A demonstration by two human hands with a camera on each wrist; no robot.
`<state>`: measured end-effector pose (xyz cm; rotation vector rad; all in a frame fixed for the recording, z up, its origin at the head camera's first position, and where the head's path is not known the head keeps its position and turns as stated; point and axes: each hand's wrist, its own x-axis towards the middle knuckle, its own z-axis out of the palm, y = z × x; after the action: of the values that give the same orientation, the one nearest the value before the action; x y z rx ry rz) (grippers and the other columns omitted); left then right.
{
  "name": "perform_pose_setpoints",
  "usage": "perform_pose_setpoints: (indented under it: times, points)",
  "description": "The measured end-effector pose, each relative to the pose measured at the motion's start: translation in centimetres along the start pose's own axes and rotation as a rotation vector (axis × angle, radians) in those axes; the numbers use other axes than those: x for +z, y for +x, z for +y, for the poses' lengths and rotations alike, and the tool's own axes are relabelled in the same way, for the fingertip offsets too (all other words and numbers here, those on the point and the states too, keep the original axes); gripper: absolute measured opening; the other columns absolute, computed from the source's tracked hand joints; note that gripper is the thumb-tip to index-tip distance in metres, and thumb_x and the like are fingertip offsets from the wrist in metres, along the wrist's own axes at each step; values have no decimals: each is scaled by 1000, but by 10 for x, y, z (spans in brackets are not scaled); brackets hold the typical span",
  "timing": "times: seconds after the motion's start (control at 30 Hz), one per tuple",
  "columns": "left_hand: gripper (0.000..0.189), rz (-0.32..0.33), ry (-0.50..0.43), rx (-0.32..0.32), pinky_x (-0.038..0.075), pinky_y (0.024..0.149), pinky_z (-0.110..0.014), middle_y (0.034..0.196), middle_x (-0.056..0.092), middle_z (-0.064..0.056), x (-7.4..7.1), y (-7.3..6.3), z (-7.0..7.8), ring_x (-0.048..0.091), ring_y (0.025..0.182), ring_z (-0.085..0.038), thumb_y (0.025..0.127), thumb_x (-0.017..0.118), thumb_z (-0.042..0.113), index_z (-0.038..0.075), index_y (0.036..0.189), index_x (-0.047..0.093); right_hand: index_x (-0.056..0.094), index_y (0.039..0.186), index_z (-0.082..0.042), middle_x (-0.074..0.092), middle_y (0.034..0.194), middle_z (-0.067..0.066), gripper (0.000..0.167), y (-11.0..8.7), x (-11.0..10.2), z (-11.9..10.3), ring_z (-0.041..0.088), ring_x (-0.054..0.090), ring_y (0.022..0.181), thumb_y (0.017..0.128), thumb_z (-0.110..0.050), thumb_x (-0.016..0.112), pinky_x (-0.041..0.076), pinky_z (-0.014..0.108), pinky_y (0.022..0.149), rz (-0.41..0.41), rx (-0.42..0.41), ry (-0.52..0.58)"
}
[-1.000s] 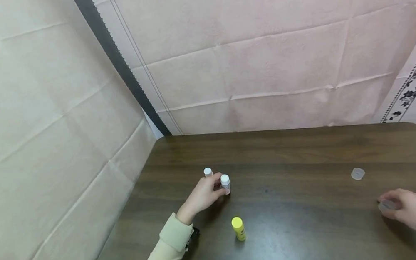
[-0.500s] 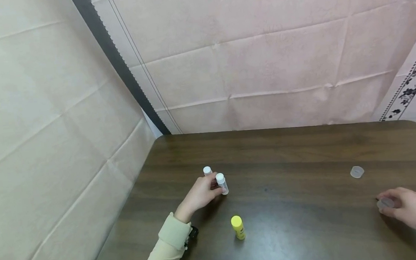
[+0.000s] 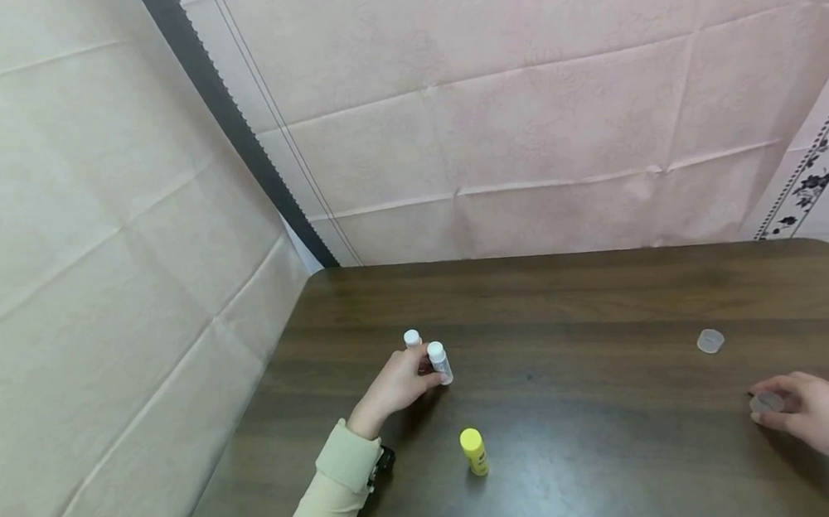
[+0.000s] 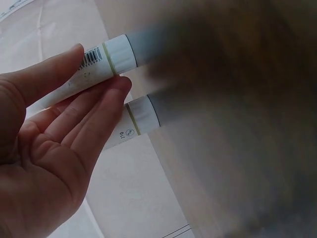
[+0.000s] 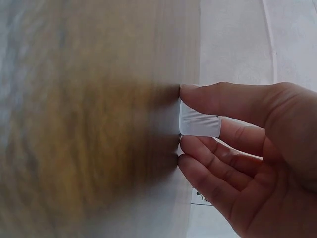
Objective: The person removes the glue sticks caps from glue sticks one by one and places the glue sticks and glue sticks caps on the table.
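Note:
At the left of the table in the head view, my left hand (image 3: 400, 382) pinches a white glue stick (image 3: 439, 361) between thumb and fingers. It leans slightly. In the left wrist view this glue stick (image 4: 119, 53) shows a barcode under the thumb tip. Behind the fingers stands a second white glue stick (image 3: 412, 338), its lower part hidden; the left wrist view shows its marked side (image 4: 130, 130). On the right, my right hand (image 3: 819, 415) holds a translucent cap (image 3: 766, 402). Seen from the right wrist, the cap (image 5: 200, 126) has ribbed sides and its fingertips touch the table.
A yellow glue stick (image 3: 474, 452) stands upright nearer the front, right of the left forearm. Another translucent round cap (image 3: 711, 341) lies beyond the right hand. Pale cloth (image 3: 560, 136) hangs along the back and left sides of the brown table (image 3: 576, 301).
The held white glue stick has shifted slightly left toward the other one and now leans a little. The right hand has stayed almost still with its cap.

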<state>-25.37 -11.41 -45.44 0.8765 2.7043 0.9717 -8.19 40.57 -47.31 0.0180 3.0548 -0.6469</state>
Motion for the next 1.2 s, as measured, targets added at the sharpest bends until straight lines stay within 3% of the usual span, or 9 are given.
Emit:
perform_pose_setpoints:
  times: [0.3, 0.53, 0.63, 0.73, 0.87, 1.07, 1.2]
  points:
    - [21, -4, -2, -42, 56, 88, -43, 107, 72, -12, -2, 0, 3, 70, 103, -26, 91, 76, 9, 4, 109, 67, 68, 106, 6, 64, 88, 5, 35, 2, 3, 1, 25, 63, 78, 86, -21, 80, 49, 58, 70, -1, -12, 1]
    - [26, -46, -21, -116, 56, 79, -37, 101, 72, -5, -1, -6, 1, 67, 88, -18, 90, 78, 18, 7, 111, 67, 70, 106, 5, 64, 87, 7, 40, 5, 8, 1, 19, 61, 75, 82, -24, 82, 49, 50, 66, 48, -47, -13]
    - [32, -52, -48, -138, 56, 84, -40, 107, 72, -7, -5, -11, 2, 68, 96, -20, 91, 77, 21, 6, 117, 66, 67, 110, 8, 64, 88, 8, 46, 5, 8, -1, 23, 60, 77, 84, -27, 82, 49, 52, 66, 38, -38, -16]
    - [38, -47, -87, -163, 54, 91, -44, 115, 71, -10, -15, -21, 9, 67, 107, -24, 93, 75, 26, 5, 123, 65, 65, 115, 8, 64, 96, 20, 55, 4, 6, -2, 37, 62, 84, 86, -36, 80, 47, 60, 71, 30, -7, -12]
    - [46, -5, -117, -182, 52, 96, -46, 122, 69, -13, -32, -35, 20, 66, 113, -26, 94, 74, 29, 2, 129, 63, 61, 123, 9, 57, 116, 37, 66, -1, -1, -8, 55, 56, 98, 87, -45, 77, 43, 68, 76, 69, 22, 9]
    - [42, 106, -108, -219, 52, 96, -46, 124, 68, -12, -51, -53, 25, 66, 112, -26, 92, 76, 27, 5, 127, 65, 62, 126, 3, 57, 120, 33, 59, -11, -6, -19, 55, 60, 94, 83, -31, 83, 40, 64, 74, 269, -48, 73]
    - [40, 130, -106, -232, 52, 96, -46, 125, 68, -10, -53, -60, 21, 66, 113, -27, 91, 77, 26, 8, 126, 66, 61, 127, 3, 56, 123, 33, 59, -12, -8, -26, 61, 57, 99, 83, -30, 83, 39, 67, 75, 275, -46, 88]
